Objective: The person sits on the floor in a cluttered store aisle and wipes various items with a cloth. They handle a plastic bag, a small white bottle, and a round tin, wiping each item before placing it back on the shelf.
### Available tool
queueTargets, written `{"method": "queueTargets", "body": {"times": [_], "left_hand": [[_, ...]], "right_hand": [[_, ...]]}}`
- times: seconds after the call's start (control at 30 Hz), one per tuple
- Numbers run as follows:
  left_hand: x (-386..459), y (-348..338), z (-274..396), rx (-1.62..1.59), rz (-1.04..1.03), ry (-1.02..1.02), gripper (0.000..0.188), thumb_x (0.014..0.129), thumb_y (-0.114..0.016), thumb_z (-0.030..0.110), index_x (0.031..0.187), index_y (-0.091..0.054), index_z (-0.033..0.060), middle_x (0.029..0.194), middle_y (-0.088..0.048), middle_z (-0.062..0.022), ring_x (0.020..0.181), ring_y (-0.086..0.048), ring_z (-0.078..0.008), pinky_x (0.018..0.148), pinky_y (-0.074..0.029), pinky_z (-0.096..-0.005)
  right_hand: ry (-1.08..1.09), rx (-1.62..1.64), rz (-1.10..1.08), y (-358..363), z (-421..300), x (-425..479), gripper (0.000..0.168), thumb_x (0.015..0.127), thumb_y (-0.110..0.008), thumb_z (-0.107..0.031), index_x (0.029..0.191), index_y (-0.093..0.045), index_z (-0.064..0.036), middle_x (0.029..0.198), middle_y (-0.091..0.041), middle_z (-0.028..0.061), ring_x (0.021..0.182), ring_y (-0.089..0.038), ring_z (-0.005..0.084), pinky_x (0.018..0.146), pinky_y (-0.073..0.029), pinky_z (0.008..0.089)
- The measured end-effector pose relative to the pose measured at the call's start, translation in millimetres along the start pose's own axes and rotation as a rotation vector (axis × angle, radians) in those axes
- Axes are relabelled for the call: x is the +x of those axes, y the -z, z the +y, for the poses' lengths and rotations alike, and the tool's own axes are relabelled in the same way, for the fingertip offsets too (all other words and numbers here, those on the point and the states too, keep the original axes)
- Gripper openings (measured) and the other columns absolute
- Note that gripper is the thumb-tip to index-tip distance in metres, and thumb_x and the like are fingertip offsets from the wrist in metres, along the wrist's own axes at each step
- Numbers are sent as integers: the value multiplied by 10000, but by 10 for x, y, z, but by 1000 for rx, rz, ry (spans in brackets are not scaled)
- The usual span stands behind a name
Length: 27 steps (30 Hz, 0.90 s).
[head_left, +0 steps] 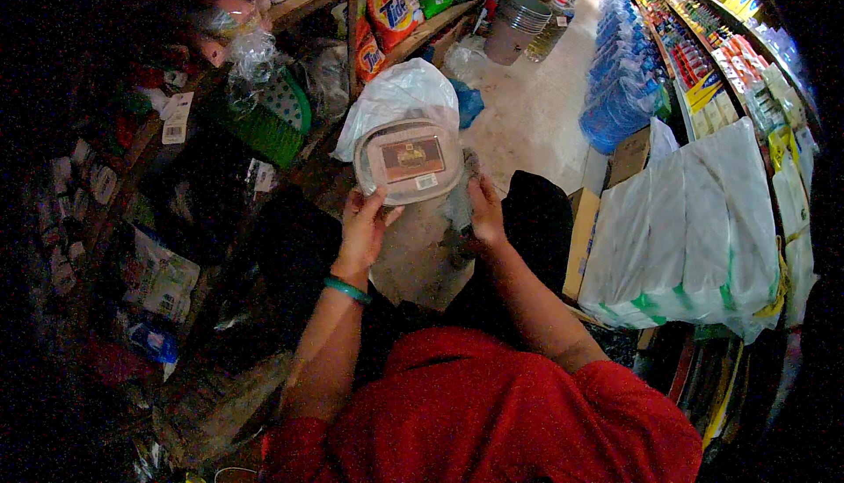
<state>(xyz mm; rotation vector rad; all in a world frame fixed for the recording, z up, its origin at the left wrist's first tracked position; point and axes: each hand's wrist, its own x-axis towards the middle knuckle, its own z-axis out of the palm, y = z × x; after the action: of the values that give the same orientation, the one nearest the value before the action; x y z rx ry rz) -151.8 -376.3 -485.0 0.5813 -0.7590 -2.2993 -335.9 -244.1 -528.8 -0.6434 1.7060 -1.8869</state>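
My left hand grips the near left edge of a rounded plastic food container, its thumb on the rim. The lid looks translucent and bears a brown printed label and a small white barcode sticker. At the container's right side, my right hand holds a crumpled grey cloth, which hangs down below the fingers; whether it touches the container I cannot tell. Just beyond the container, a white plastic bag stands or lies low, its contents hidden.
Tide detergent packs fill a wooden shelf ahead left, with a green brush nearer. Stacked buckets stand on the aisle floor. Blue-wrapped bottles line the right, before white plastic-wrapped packs close to my right arm.
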Motion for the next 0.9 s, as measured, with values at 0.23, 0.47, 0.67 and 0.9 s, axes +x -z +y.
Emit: {"method": "queueTargets", "body": {"times": [0.23, 0.47, 0.67, 0.9], "left_hand": [[-23, -65, 15, 3, -95, 68, 448, 839, -568, 69, 1245, -379, 73, 1193, -485, -104, 1084, -499, -272, 827, -506, -466], [-20, -22, 31, -46, -116, 120, 497, 839, -559, 50, 1278, -328, 68, 1224, -457, -123, 1097, -489, -289, 836, -504, -478], [-38, -52, -47, 155, -150, 72, 606, 829, -534, -25, 1333, -240, 141, 1273, -412, -124, 1136, -459, -300, 891, -471, -464], [-101, -128, 31, 74, -212, 92, 574, 846, -542, 15, 1319, -252, 167, 1295, -385, -83, 1149, -450, -275, 918, -428, -447]], "right_hand": [[-18, -6, 69, -25, -417, 10, 416, 891, -520, -239, 1219, -449, 7, 1115, -530, 68, 997, -496, 162, 859, -390, 271], [-42, 67, 77, -123, -497, -16, 406, 893, -512, -223, 1218, -449, 13, 1116, -540, 71, 979, -506, 157, 842, -403, 265], [-27, 90, 53, -35, -543, 14, 413, 890, -515, -251, 1219, -464, -7, 1100, -561, 74, 961, -519, 165, 832, -412, 275], [7, 61, 88, -85, -677, -64, 396, 886, -524, -231, 1207, -467, -6, 1114, -546, 70, 983, -506, 153, 846, -399, 264]]}}
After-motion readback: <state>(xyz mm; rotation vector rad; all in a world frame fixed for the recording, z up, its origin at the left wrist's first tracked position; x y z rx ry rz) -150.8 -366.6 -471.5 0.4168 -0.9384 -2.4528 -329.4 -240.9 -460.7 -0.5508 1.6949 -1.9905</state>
